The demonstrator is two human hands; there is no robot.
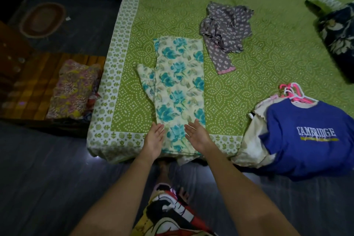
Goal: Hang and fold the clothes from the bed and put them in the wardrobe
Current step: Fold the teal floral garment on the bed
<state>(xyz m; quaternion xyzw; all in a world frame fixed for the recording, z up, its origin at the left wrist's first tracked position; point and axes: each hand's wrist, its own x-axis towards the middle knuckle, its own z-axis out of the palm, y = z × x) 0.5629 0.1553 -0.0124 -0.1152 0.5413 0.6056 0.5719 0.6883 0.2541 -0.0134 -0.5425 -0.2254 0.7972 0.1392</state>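
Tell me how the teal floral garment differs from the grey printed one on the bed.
The teal floral garment lies flat in a long strip; the grey printed garment is crumpled in a heap, one sleeve trailing out. The floral one is cream with big teal flowers; the grey one has small white motifs and a pink cuff. Both lie on the green bedspread.

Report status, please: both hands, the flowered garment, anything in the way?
Hands open: left hand, right hand, at near end of flowered garment. Garment flat on bed, one sleeve out left. Beyond it, grey garment crumpled, apart.
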